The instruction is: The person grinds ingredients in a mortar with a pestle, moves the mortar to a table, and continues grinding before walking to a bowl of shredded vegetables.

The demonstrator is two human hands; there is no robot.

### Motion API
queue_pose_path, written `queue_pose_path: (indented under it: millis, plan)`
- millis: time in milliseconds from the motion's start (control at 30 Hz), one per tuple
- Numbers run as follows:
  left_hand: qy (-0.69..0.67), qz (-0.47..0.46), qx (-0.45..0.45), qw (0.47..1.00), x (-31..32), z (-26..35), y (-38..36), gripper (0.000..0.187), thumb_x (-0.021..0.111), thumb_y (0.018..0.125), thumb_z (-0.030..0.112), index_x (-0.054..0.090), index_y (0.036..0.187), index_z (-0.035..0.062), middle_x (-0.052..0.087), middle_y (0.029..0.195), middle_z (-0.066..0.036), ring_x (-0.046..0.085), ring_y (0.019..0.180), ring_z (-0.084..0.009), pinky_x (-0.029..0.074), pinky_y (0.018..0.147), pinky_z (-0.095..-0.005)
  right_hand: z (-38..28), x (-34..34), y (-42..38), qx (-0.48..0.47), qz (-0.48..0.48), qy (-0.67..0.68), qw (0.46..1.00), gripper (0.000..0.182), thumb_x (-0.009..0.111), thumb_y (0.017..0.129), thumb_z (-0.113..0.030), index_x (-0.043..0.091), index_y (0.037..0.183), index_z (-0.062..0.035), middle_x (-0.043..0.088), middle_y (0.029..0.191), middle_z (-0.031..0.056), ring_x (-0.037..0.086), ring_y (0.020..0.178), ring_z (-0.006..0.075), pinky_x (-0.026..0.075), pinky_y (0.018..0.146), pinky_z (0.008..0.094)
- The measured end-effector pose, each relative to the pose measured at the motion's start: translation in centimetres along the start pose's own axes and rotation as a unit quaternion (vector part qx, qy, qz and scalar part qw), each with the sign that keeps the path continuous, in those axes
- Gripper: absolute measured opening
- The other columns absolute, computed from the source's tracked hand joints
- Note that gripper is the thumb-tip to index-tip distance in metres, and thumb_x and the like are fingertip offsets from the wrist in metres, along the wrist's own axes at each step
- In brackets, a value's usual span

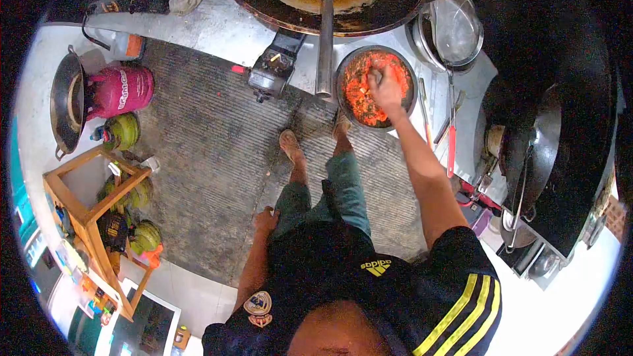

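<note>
My right hand (387, 89) is inside a round dark stone bowl (342, 102) of chunky red paste (361, 95). Its fingers are closed around a small grey pestle (376, 78), mostly covered by the hand. My left hand (266, 219) hangs low beside my green shorts, resting against the thigh; it appears to hold nothing, with its fingers somewhat apart. Just left of the bowl, the long metal handle of a ladle (326, 46) reaches out from a big wok (247, 3) holding brown oil.
Metal strainers (455, 33) and a red-handled utensil (452, 151) lie right of the bowl. A black burner part (271, 66) juts from the counter's edge. Another large wok (544, 145) stands far right. At left are a pink gas cylinder (128, 90) and a wooden frame (86, 217).
</note>
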State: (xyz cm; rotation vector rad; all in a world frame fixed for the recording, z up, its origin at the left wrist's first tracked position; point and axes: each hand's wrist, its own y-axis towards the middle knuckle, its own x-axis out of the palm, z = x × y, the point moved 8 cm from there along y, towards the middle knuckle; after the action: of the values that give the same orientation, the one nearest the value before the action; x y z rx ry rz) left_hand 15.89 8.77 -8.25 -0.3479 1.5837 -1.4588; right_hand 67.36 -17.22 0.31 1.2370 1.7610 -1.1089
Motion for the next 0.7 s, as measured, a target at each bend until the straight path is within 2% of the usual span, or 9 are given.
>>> queue_pose_path:
  millis: [67, 100, 200, 267, 333, 367, 467, 500, 700]
  plan:
    - [-0.001, -0.009, -0.024, 1.0, 1.0, -0.4, 0.2, 0.052, 0.049, 0.079, 0.053, 0.055, 0.109, 0.0109, 0.061, 0.093, -0.023, 0.059, 0.088, -0.0391, 0.046, 0.078, -0.0465, 0.0, 1.4, -1.0, 0.065, -0.022, -0.084, 0.994, 0.05, 0.047, 0.082, -0.048, 0.034, 0.116, -0.0137, 0.06, 0.076, 0.0262, 0.061, 0.071, 0.0403, 0.046, 0.064, 0.0517]
    - [0.0, -0.011, -0.034, 0.999, 1.3, -0.8, 0.7, 0.052, 0.049, 0.079, 0.053, 0.055, 0.109, 0.0108, 0.061, 0.093, -0.024, 0.059, 0.089, -0.0393, 0.046, 0.078, -0.0467, 0.0, 1.0, -0.5, 0.008, -0.006, -0.097, 0.995, 0.052, 0.047, 0.082, -0.046, 0.034, 0.119, -0.0112, 0.06, 0.075, 0.026, 0.061, 0.071, 0.0404, 0.046, 0.063, 0.051]
    - [-0.014, 0.0, -0.018, 1.0, 2.1, -1.5, 1.3, 0.054, 0.049, 0.079, 0.054, 0.054, 0.11, 0.0093, 0.061, 0.094, -0.024, 0.058, 0.089, -0.0395, 0.045, 0.078, -0.0467, 4.2, 0.1, 4.5, 0.027, -0.005, -0.036, 0.999, 0.056, 0.046, 0.083, -0.044, 0.032, 0.122, -0.0076, 0.06, 0.077, 0.0264, 0.061, 0.071, 0.0401, 0.047, 0.064, 0.0508]
    - [-0.034, 0.016, -0.02, 0.999, 2.9, -2.3, 0.9, 0.055, 0.049, 0.079, 0.054, 0.054, 0.109, 0.0083, 0.061, 0.094, -0.025, 0.058, 0.089, -0.0396, 0.046, 0.077, -0.0466, 5.5, 1.2, 6.3, 0.019, -0.103, 0.078, 0.991, 0.059, 0.046, 0.083, -0.042, 0.033, 0.123, 0.0, 0.06, 0.075, 0.0268, 0.061, 0.071, 0.0397, 0.047, 0.062, 0.0492]
    - [-0.056, 0.028, -0.029, 0.998, 2.1, -1.7, 1.9, 0.055, 0.049, 0.079, 0.053, 0.054, 0.109, 0.0073, 0.06, 0.094, -0.025, 0.058, 0.089, -0.0396, 0.046, 0.077, -0.0466, 3.5, 1.4, 2.3, 0.019, 0.068, -0.011, 0.997, 0.059, 0.048, 0.082, -0.041, 0.035, 0.12, 0.0021, 0.06, 0.075, 0.0268, 0.061, 0.071, 0.0396, 0.047, 0.061, 0.0487]
    - [-0.06, 0.019, -0.037, 0.997, 1.9, -1.4, 1.3, 0.055, 0.049, 0.079, 0.053, 0.054, 0.108, 0.0068, 0.06, 0.094, -0.025, 0.058, 0.089, -0.0396, 0.046, 0.077, -0.0467, 1.4, 1.8, 0.4, 0.007, 0.061, -0.051, 0.997, 0.059, 0.048, 0.083, -0.041, 0.037, 0.121, 0.0024, 0.059, 0.074, 0.027, 0.06, 0.073, 0.0406, 0.047, 0.064, 0.0491]
    - [-0.047, 0.007, -0.011, 0.999, 3.2, -1.7, 0.8, 0.054, 0.048, 0.08, 0.053, 0.055, 0.107, 0.0062, 0.06, 0.094, -0.025, 0.058, 0.09, -0.0394, 0.045, 0.078, -0.0467, 1.0, -0.7, 1.3, 0.108, -0.009, -0.043, 0.993, 0.055, 0.048, 0.083, -0.041, 0.039, 0.121, -0.0022, 0.059, 0.082, 0.0271, 0.059, 0.08, 0.041, 0.046, 0.07, 0.0492]
    - [-0.046, 0.019, 0.012, 0.999, 3.3, -1.2, 2.0, 0.054, 0.048, 0.08, 0.052, 0.055, 0.107, 0.0061, 0.06, 0.094, -0.025, 0.058, 0.091, -0.0393, 0.045, 0.078, -0.0467, 3.8, 0.7, 3.8, 0.037, -0.006, -0.029, 0.999, 0.054, 0.047, 0.084, -0.042, 0.038, 0.122, -0.0035, 0.06, 0.084, 0.0276, 0.059, 0.082, 0.0397, 0.046, 0.072, 0.0479]
    - [-0.007, 0.007, -0.031, 0.999, 3.2, -0.4, 1.9, 0.054, 0.048, 0.08, 0.053, 0.055, 0.105, 0.006, 0.061, 0.091, -0.024, 0.058, 0.09, -0.0388, 0.046, 0.077, -0.046, 1.0, -0.7, 1.0, 0.115, 0.021, -0.02, 0.993, 0.049, 0.051, 0.082, -0.038, 0.042, 0.115, -0.0031, 0.061, 0.088, 0.0237, 0.06, 0.08, 0.0388, 0.047, 0.068, 0.0461]
